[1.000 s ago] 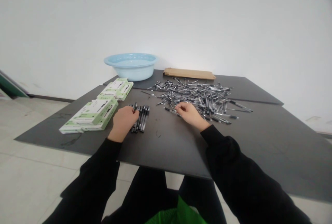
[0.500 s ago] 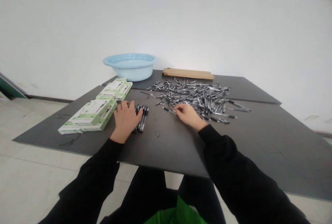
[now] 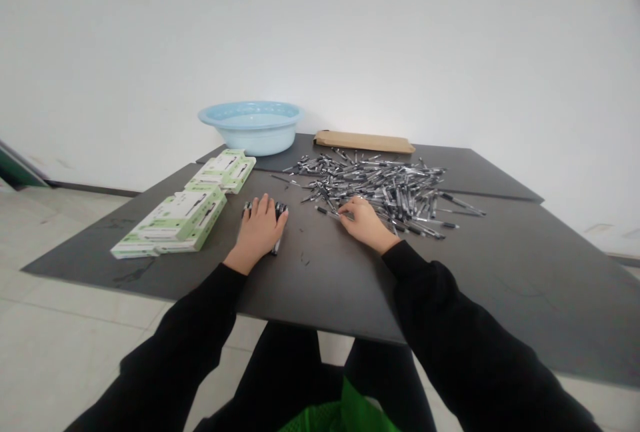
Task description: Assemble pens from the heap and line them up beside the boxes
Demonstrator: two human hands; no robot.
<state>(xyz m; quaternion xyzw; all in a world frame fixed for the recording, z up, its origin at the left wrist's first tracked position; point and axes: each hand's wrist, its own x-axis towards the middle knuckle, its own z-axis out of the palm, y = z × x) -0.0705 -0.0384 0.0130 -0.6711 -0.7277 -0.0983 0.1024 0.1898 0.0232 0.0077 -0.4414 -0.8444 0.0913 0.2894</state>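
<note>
My left hand (image 3: 260, 229) lies flat with its fingers apart over a small row of black-capped pens (image 3: 280, 209) on the dark table. It covers most of the row, and only the cap ends and the right edge show. At the near left edge of a large heap of clear-barrelled pens (image 3: 395, 185) rests my right hand (image 3: 364, 220). Its fingers are curled and closed at the right end of a single pen (image 3: 325, 211), whose black end points left. The fingertips themselves are partly hidden.
Green-and-white pen boxes (image 3: 185, 209) are stacked left of my left hand. Behind them stands a light blue basin (image 3: 257, 142). A flat brown cardboard piece (image 3: 365, 141) lies by the wall, behind the heap. The table's front edge (image 3: 325, 331) runs just above my legs.
My left hand has shifted right, from the left side of the pen row to on top of it. My right hand has hardly moved.
</note>
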